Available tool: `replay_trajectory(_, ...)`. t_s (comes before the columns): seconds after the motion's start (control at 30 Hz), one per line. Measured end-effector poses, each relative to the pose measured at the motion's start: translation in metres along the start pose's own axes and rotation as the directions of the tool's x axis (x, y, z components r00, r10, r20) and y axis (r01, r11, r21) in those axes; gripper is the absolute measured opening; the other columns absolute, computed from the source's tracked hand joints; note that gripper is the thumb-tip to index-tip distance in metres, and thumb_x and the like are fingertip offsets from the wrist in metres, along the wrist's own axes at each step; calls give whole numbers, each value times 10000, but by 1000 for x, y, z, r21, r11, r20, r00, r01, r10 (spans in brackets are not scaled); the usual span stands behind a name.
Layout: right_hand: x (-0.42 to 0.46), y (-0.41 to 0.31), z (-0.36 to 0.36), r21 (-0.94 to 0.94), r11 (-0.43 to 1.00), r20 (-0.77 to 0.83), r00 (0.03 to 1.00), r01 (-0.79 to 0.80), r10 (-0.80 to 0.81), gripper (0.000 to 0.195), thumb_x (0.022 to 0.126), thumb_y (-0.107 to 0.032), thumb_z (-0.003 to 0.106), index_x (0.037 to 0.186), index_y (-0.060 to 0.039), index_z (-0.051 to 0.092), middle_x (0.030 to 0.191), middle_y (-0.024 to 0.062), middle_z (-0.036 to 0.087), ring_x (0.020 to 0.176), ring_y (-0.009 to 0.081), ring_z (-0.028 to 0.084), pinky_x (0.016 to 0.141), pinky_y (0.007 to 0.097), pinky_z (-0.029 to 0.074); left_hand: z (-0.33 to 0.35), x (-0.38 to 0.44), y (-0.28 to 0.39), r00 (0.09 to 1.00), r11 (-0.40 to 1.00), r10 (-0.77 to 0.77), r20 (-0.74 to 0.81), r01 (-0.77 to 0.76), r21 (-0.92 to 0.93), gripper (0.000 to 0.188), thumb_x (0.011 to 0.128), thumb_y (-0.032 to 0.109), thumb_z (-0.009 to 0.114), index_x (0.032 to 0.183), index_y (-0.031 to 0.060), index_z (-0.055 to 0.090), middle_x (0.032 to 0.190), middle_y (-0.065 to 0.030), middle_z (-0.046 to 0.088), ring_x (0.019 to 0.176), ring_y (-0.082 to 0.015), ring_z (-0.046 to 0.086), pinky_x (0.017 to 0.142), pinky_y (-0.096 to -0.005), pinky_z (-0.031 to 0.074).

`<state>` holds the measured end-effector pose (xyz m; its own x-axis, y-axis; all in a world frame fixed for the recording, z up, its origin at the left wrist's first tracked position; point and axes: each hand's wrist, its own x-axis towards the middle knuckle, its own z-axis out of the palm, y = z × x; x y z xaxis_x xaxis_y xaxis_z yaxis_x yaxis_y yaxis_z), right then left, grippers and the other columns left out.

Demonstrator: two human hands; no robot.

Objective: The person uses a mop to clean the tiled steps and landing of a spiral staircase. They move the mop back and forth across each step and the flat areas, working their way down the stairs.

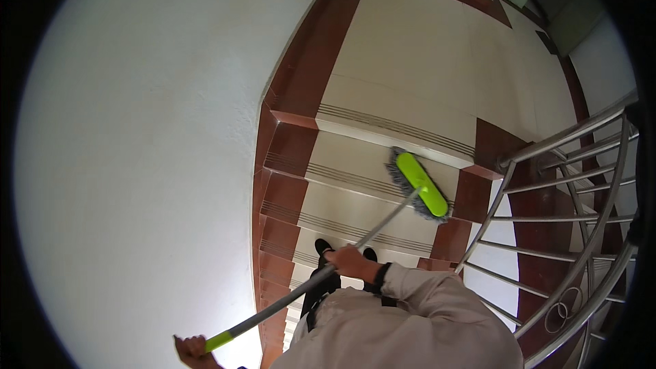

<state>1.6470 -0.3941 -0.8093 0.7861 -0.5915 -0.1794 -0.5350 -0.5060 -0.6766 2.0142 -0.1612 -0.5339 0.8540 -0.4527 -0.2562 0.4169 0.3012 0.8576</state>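
Across the stairs runs a dust mop with a grey handle [277,307], held slantwise in front of my body. My left hand [193,351], low at the left, is closed around its lime-green end grip [219,341]. Farther along the pole, my right hand [354,262] grips it in front of my waist. The lime-green mop head [421,184] with its grey fringe [400,177] rests over the right part of a stair tread [353,151] and its grooved edge, below the landing. Both black shoes [322,246] are partly visible on a lower step.
A white wall [143,154] rises along the left of the stairs. Curved metal railings [558,256] stand at the right, with thin rings [561,310] near their lower part. Above the top step lies the cream-tiled landing [410,51] with red-brown borders.
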Motion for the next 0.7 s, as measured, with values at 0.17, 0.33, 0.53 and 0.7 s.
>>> replay_trajectory(0.17,-62,20,-8,-50,992,120,986,-113,118,180,734,-160,664,879,-114,567,697,120,636,705,364,647,624,517,454,30,-40,-44,994,997,-74,75,72,27,479,1004,259,461,591,194,227,435,39,175,400,-99,153,462,-269,238)
replay_trajectory(0.33,1,-30,19,-63,986,84,985,157,-152,148,727,-123,643,854,-112,569,691,123,630,730,341,660,641,492,454,-19,-89,16,970,986,154,-189,-164,-38,487,1009,255,459,589,192,221,444,44,178,404,-97,162,470,-263,267)
replay_trajectory(0.53,113,-112,38,-240,861,-180,851,449,-494,77,785,-113,579,828,-124,642,751,107,655,806,322,644,774,471,451,-34,-189,30,717,931,333,-612,-352,94,395,955,181,549,614,140,353,550,-13,363,531,-165,411,545,-371,461)
replay_trajectory(0.7,109,-153,86,-134,845,181,851,518,-494,57,770,-130,581,794,-134,633,731,80,646,802,307,640,798,517,430,-183,-253,31,562,584,775,-288,-466,665,158,846,41,665,846,-8,515,685,-62,512,608,-161,513,550,-309,475)
